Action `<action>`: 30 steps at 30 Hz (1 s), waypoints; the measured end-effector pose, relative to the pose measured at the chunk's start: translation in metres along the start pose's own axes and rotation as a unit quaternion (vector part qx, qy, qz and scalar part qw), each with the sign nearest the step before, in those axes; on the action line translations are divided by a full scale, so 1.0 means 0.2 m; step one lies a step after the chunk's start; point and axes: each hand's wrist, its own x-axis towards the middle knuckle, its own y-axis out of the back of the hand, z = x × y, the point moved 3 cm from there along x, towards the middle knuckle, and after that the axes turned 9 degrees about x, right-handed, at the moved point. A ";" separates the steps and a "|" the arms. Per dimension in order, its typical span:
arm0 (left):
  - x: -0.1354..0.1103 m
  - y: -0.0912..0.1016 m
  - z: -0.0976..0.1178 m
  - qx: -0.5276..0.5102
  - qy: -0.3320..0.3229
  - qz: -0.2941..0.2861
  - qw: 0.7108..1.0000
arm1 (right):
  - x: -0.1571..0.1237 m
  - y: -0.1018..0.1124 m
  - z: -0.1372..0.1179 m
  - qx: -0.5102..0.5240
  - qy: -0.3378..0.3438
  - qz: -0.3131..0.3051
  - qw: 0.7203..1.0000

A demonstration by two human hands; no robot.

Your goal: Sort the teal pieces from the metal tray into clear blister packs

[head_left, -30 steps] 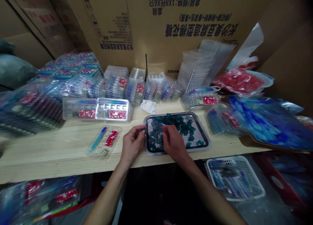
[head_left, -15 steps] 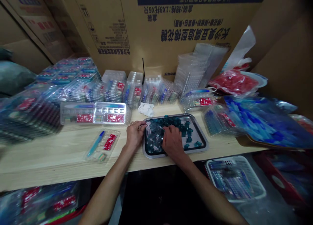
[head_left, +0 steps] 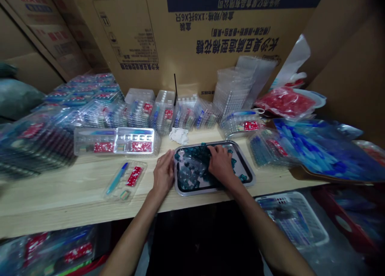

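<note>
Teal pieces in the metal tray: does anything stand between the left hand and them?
Only the tray's rim does: the left hand lies outside it, beside the teal pieces. The right hand is on the pieces, with nothing between.

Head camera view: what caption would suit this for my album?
Right hand on teal pieces in a metal tray, left hand beside it, on a wooden bench.

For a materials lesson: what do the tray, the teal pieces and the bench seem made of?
The tray looks like polished metal: its rim gleams. The teal pieces look like glossy translucent plastic, though glass is possible. The bench looks like pale bare wood, with visible grain.
</note>
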 end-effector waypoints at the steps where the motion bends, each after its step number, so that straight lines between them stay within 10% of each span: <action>1: -0.01 0.02 0.00 0.010 0.026 0.022 0.999 | 0.03 0.01 0.03 -0.018 0.000 -0.014 1.000; 6: -0.06 0.04 -0.01 0.077 0.163 -0.023 0.983 | 0.08 0.02 0.10 -0.055 0.007 -0.048 0.997; 14: -0.06 0.12 -0.10 -0.008 0.208 -0.039 0.977 | 0.03 0.05 0.13 -0.084 0.027 -0.100 0.991; 21: -0.12 0.34 -0.26 0.091 0.142 -0.053 0.984 | -0.02 0.02 0.16 -0.078 0.038 -0.065 0.994; 30: -0.37 0.27 0.03 0.210 0.012 -0.120 0.970 | -0.02 0.03 0.30 -0.087 0.029 0.005 0.996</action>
